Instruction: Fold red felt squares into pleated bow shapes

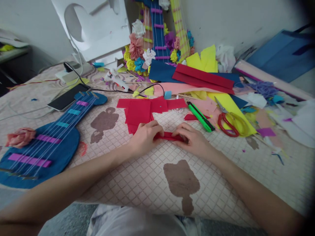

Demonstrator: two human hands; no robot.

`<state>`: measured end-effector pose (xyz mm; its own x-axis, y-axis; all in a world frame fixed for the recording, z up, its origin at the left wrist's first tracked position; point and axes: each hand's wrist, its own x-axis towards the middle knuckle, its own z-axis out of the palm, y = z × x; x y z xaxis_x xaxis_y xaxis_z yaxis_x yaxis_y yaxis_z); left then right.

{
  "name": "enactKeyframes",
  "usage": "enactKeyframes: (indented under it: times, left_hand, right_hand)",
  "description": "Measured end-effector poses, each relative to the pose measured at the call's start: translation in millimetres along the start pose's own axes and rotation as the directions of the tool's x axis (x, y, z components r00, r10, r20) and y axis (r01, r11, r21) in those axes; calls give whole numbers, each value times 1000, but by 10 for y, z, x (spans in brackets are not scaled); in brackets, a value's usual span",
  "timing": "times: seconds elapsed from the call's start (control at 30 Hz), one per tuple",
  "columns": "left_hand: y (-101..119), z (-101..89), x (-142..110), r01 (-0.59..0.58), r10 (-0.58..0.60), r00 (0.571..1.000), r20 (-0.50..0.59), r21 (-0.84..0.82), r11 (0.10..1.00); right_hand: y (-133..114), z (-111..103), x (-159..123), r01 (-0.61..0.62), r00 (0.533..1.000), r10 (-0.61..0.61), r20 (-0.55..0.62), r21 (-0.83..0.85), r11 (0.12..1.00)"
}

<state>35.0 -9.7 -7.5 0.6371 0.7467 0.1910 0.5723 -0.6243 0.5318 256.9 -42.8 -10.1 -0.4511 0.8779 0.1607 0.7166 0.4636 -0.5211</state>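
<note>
Red strip [168, 136], long axis running left to right, both hands [145, 137] pinching its ends

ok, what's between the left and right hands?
A narrow red strip spans the gap, pinched by the left hand and right hand; the head view shows it.

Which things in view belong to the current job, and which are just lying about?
In hand, or likely part of it:
- narrow red paper-like strip, held by left hand and right hand
- flat red paper-like squares, likely same stock

Lying about, untouched:
- green-and-black plastic cutter
- red-and-yellow-handled metal scissors
- blue guitar-shaped craft
- white glue gun
</note>
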Motion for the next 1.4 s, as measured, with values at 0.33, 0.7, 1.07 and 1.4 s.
enactKeyframes:
  times: [0.33,0.7,1.07,1.4]
  left_hand:
    - [16,20,75,8,-11,999,40,80,997]
    - [21,50,119,89,-87,996,-34,43,995]
    - [47,49,143,118,-115,993,-26,145,982]
    - [32,55,152,135,-131,991,-38,155,979]
  right_hand:
    - [-13,23,20,-37,998,38,-49,30,999]
    - [22,46,94,-101,991,104,-86,47,994]
    - [29,69,127,-134,985,132,-114,-6,991]
    - [68,96,131,-160,981,160,-112,11,987]
